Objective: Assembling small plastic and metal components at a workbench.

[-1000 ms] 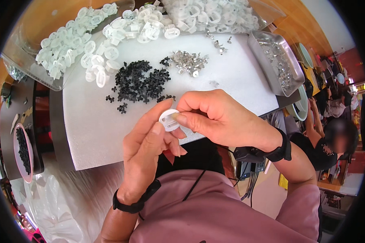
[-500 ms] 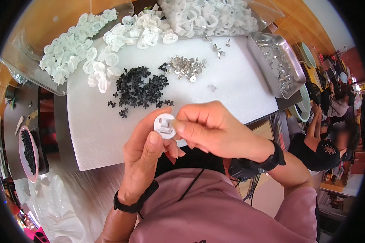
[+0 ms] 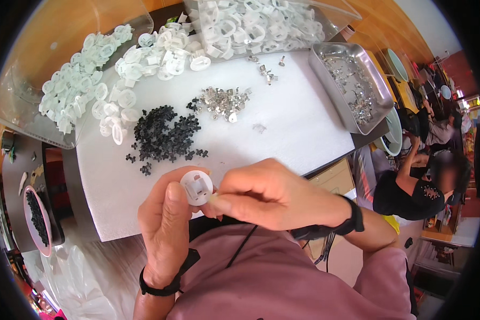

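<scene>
A white round plastic part [image 3: 197, 186], with a raised block and small slots on its face, sits between the thumb and fingers of my left hand [image 3: 168, 218]. My right hand [image 3: 266, 197] is closed in a pinch at the part's lower right edge; whatever its fingertips hold, if anything, is hidden. Beyond my hands lies a pile of small black cross-shaped pieces [image 3: 162, 133]. To the right of that pile is a heap of small shiny metal clips [image 3: 224, 101]. More white plastic parts [image 3: 165, 58] are heaped at the far left.
The white foam sheet [image 3: 282, 144] covers the table. A metal tray [image 3: 352, 88] of metal pieces stands at the right, and a clear bag [image 3: 261, 26] of white parts at the back. On the left is a pink bowl [image 3: 39, 221] of black pieces. A person [image 3: 421, 186] sits at right.
Both my hands have moved left and slightly nearer with the white part. My right fingers have slid from the part's face to its lower right edge. The view has shifted a little.
</scene>
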Available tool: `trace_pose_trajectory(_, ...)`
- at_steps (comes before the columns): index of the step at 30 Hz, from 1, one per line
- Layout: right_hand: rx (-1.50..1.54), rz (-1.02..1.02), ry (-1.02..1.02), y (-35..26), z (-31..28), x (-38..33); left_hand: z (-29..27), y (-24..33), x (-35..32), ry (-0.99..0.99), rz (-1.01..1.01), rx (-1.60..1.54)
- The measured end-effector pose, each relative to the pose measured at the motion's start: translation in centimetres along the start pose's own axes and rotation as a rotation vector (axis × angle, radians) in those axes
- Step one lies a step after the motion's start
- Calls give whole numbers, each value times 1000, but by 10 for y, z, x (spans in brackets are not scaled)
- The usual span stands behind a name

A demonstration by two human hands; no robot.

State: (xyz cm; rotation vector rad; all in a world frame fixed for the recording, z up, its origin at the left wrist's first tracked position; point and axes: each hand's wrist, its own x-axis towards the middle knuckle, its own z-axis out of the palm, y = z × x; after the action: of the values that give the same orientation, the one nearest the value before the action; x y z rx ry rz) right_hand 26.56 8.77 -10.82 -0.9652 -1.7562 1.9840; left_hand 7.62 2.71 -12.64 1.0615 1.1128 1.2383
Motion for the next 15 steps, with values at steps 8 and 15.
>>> trace_pose_trajectory(8, -998, -188, 331, 3, -78, -11, 16, -6, 23, 100, -230, -241)
trace_pose_trajectory(15, -1100, -104, 158, 0, -87, 1, 15, -14, 33, -33, -303, -218)
